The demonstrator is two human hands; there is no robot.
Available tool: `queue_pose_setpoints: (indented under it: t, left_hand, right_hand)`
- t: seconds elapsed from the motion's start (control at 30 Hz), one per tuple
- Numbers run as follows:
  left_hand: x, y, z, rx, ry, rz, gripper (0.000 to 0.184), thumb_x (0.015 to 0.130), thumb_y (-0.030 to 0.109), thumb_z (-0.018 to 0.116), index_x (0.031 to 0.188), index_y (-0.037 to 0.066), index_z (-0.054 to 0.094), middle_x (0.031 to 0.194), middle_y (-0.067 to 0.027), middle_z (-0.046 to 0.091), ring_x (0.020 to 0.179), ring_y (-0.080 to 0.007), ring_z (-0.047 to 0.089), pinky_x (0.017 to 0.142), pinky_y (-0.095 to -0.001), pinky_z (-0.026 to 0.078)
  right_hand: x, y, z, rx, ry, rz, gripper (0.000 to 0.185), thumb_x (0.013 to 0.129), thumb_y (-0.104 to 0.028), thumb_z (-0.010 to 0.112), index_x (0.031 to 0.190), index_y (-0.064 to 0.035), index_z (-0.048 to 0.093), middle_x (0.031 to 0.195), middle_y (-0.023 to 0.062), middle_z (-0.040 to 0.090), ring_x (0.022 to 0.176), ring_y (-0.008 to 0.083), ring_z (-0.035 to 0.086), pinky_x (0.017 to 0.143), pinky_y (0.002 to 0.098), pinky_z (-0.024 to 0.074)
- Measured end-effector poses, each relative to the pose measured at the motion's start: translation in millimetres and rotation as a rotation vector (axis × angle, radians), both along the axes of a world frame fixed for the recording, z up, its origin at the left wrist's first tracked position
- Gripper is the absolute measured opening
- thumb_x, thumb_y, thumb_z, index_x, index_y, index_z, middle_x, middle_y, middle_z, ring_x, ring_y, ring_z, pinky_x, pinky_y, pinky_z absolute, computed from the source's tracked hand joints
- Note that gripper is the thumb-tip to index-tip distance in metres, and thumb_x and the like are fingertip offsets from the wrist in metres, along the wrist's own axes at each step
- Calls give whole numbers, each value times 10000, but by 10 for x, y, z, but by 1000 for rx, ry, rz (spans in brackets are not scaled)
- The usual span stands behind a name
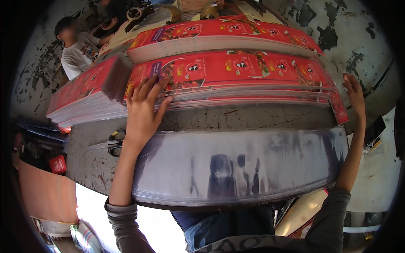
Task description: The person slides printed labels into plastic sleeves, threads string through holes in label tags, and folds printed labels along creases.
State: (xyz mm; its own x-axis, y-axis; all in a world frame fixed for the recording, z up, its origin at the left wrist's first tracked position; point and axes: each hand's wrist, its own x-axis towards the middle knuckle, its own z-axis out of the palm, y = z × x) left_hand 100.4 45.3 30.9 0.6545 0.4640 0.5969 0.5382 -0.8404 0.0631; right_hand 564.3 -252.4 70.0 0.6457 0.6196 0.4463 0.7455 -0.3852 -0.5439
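Note:
My left hand (145,103) lies over the left end of the front stack of red printed sheets (219,71), its fingers spread on the top sheet and the stack's edge. Beyond the stack's right end, my right hand (355,93) is raised with bent fingers apart and nothing visible in them. A narrow red strip (338,108) tilts down at that end, near this hand. Close to me lies a stack of clear, glossy plastic sheets (278,162), between my forearms. Scissors (113,144) with black and yellow handles rest left of it.
A second long stack of red sheets (228,31) stands behind, and a shorter stack (86,90) sits at the left. The dark, scratched tabletop (253,117) shows between stacks. Farther back are a tape roll (134,14) and a person in a white shirt (78,55).

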Motion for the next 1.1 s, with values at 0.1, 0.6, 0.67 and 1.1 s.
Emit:
queue_pose_setpoints:
  t: [0.1,0.6,0.67,1.1]
  left_hand:
    - [-6,-3,-9,-8,-8,-6,350,807,262,565,1142,171,520,1184,-135,490,1111,-286,450,949,-484,273]
    - [13,-52,15,-87,24,64,322,798,247,586,1109,179,544,1203,-109,474,1127,-283,448,927,-648,187]
    - [11,-44,15,-86,23,74,323,796,255,587,1108,181,546,1205,-99,474,1123,-280,452,931,-647,180]
    - [30,-61,26,-115,47,109,340,797,280,584,1121,187,537,1204,-58,478,1103,-253,472,952,-621,179]
  right_hand:
    - [132,-334,106,56,14,-173,398,866,-390,485,1087,-61,524,910,-2,550,810,111,523,658,209,372]
    - [929,-2135,-1019,-308,-401,-369,262,842,-249,551,995,-36,546,845,100,573,769,223,550,604,299,448]
    - [568,-2052,-1028,-346,-388,-420,235,826,-196,563,993,-32,542,900,127,548,783,261,543,645,325,448]
    - [417,-2094,-785,-740,-937,-981,321,863,-300,464,1119,-106,461,1346,99,305,1150,361,378,890,462,374]
